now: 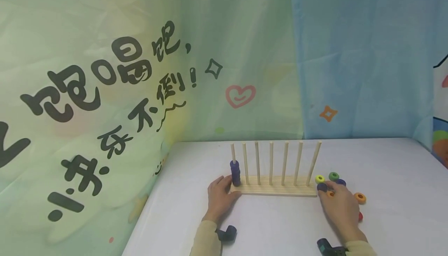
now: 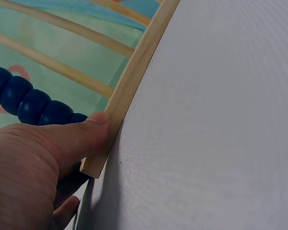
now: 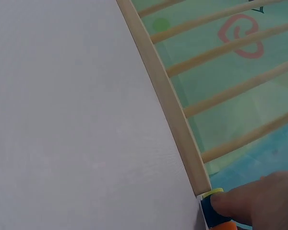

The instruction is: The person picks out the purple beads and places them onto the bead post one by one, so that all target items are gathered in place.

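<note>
A wooden peg rack [image 1: 276,190] with several upright pegs stands on the white table. Its leftmost peg carries a stack of dark blue beads [image 1: 235,173]. My left hand [image 1: 220,197] grips the left end of the base; in the left wrist view the thumb [image 2: 89,134] presses its front edge beside the blue stack. Just off the right end of the rack, my right hand [image 1: 339,207] pinches a dark blue bead [image 1: 322,187] at its fingertips. The same blue bead [image 3: 209,211] shows under the thumb in the right wrist view, low by the base's corner.
Loose beads lie around the right hand: a yellow bead [image 1: 320,179], a green bead [image 1: 334,176], another blue bead [image 1: 341,182], an orange bead [image 1: 360,198] and a partly hidden red bead [image 1: 360,217]. A printed curtain [image 1: 241,53] hangs behind the table.
</note>
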The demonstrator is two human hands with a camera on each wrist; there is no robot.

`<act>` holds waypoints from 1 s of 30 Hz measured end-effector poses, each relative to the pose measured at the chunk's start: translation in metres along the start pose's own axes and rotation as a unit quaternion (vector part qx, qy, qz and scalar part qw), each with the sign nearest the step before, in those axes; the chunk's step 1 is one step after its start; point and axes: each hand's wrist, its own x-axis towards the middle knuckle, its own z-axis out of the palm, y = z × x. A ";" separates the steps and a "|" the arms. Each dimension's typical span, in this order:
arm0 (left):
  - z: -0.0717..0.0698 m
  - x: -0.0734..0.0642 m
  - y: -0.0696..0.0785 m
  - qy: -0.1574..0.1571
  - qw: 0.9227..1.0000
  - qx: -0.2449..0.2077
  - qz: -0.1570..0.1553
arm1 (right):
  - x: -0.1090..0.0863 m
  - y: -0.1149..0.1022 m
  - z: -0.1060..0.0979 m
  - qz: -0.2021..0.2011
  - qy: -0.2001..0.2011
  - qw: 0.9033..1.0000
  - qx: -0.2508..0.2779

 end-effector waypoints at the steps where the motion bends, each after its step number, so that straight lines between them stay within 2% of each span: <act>1: 0.000 0.000 0.000 0.000 1.000 0.000 -0.001 | 0.000 0.000 0.001 -0.001 0.001 1.000 -0.003; 15: 0.000 0.000 0.000 -0.002 1.000 0.001 -0.006 | 0.000 0.005 0.004 -0.022 0.024 0.999 -0.009; 23: 0.000 0.000 -0.001 -0.002 1.000 0.002 -0.006 | -0.002 0.000 0.003 0.031 0.014 0.999 0.031; 30: -0.001 -0.001 0.001 -0.002 1.000 -0.001 0.002 | -0.004 -0.005 -0.001 0.036 0.027 0.998 0.053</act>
